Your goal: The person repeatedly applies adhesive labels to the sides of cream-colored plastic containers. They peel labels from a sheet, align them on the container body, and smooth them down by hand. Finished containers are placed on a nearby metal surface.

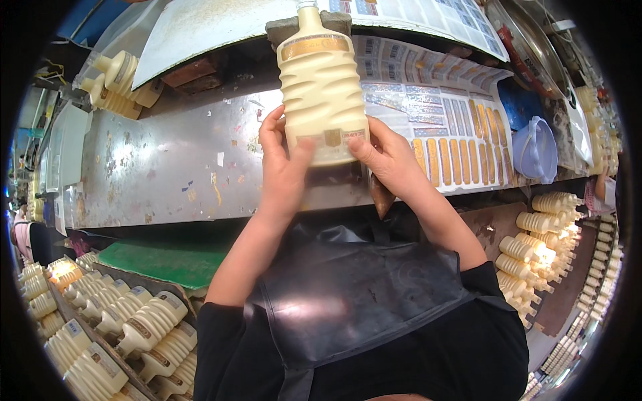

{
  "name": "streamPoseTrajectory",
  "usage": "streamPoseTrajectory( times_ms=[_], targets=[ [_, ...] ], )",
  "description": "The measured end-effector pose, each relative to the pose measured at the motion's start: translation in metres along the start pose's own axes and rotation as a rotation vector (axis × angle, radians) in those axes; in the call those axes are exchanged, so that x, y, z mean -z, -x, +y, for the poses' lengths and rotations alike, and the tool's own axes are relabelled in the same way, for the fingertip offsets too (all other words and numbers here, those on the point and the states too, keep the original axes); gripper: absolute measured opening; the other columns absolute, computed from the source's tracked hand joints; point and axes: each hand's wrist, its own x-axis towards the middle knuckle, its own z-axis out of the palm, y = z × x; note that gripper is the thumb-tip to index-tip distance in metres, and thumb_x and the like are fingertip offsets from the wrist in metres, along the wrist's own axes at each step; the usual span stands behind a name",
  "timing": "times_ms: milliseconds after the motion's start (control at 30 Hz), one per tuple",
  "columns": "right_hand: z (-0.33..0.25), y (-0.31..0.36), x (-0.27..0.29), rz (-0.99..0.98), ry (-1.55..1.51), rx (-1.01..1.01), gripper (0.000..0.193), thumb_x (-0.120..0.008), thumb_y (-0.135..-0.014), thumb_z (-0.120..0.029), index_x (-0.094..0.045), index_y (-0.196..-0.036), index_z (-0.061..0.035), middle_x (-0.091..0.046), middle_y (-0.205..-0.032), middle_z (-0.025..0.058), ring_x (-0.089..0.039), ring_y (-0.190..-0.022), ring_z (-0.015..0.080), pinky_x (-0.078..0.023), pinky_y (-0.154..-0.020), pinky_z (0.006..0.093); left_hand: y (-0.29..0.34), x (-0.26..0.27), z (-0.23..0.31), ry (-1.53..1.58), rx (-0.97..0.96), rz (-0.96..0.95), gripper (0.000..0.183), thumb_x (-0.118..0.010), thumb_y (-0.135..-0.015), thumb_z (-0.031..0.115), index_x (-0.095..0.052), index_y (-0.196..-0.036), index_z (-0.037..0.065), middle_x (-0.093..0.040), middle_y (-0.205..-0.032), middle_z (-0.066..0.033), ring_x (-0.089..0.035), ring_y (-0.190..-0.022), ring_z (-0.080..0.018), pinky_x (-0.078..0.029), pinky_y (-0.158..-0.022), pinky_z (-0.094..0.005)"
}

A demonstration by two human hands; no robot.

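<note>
A large cream bottle (322,100) with wavy ridged sides lies on the metal workbench, its neck pointing away from me over a grey block (283,31). My left hand (284,150) grips the lower left side, its thumb on the front near the base. On the lower right side my right hand (388,152) holds it, thumb pressed by a small label near the base. A gold label band (316,47) runs across the bottle's shoulder. Right of the bottle lie sheets of gold and silver labels (445,160), some positions bare.
Several cream bottles (120,80) lie at the bench's far left. Racks of similar bottles (150,324) stand at lower left, with more bottles (535,247) at right. A lavender plastic bucket (537,150) is beside the label sheets. A green board (160,260) sits below the bench edge.
</note>
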Motion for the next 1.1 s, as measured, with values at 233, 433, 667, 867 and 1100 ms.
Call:
streamPoseTrajectory(
  times_ms=[233,433,667,867,1100],
  targets=[
    [0.006,-0.003,-0.006,0.046,-0.041,0.013,0.063,-0.069,-0.093,-0.048,-0.061,-0.132,0.0012,-0.073,-0.110,0.0209,-0.070,-0.101,0.0291,-0.053,-0.091,0.0393,0.000,0.000,0.000,0.047,-0.018,0.000,0.065,-0.060,-0.105,0.019,-0.025,-0.156,0.001,-0.045,-0.145,-0.0167,-0.045,-0.135,-0.0233,-0.035,-0.117,-0.0390],
    [-0.007,0.002,0.007,-0.036,-0.179,-0.065,0.057,-0.063,-0.102,-0.043,-0.058,-0.138,0.0012,-0.071,-0.117,0.0143,-0.066,-0.105,0.0206,-0.052,-0.094,0.0352,0.001,0.008,-0.006,0.072,-0.001,-0.014,0.060,-0.053,-0.109,0.027,-0.030,-0.159,0.003,-0.047,-0.148,-0.0146,-0.046,-0.137,-0.0223,-0.035,-0.117,-0.0380],
    [-0.012,0.009,0.005,-0.052,-0.096,0.009,0.048,-0.054,-0.109,-0.032,-0.054,-0.145,0.0001,-0.067,-0.127,0.0100,-0.058,-0.117,0.0152,-0.047,-0.102,0.0318,0.006,0.015,-0.011,0.034,-0.033,-0.053,0.059,-0.049,-0.112,0.031,-0.031,-0.163,0.007,-0.048,-0.152,-0.0123,-0.047,-0.138,-0.0212,-0.035,-0.118,-0.0359],
    [-0.009,0.010,0.003,-0.019,-0.145,-0.030,0.054,-0.060,-0.105,-0.038,-0.054,-0.146,-0.0017,-0.070,-0.120,0.0125,-0.065,-0.108,0.0190,-0.051,-0.096,0.0342,0.006,0.014,-0.006,0.144,0.007,-0.046,0.060,-0.053,-0.109,0.020,-0.030,-0.163,0.007,-0.048,-0.151,-0.0121,-0.047,-0.138,-0.0214,-0.034,-0.119,-0.0363],
    [0.000,0.008,-0.005,0.034,0.059,-0.013,0.066,-0.066,-0.102,-0.042,-0.049,-0.148,0.0011,-0.068,-0.116,0.0142,-0.064,-0.103,0.0194,-0.051,-0.093,0.0329,0.005,0.010,-0.008,0.048,-0.013,-0.037,0.068,-0.059,-0.104,0.018,-0.026,-0.162,0.002,-0.042,-0.152,-0.0169,-0.042,-0.141,-0.0247,-0.033,-0.119,-0.0398]
  ],
)
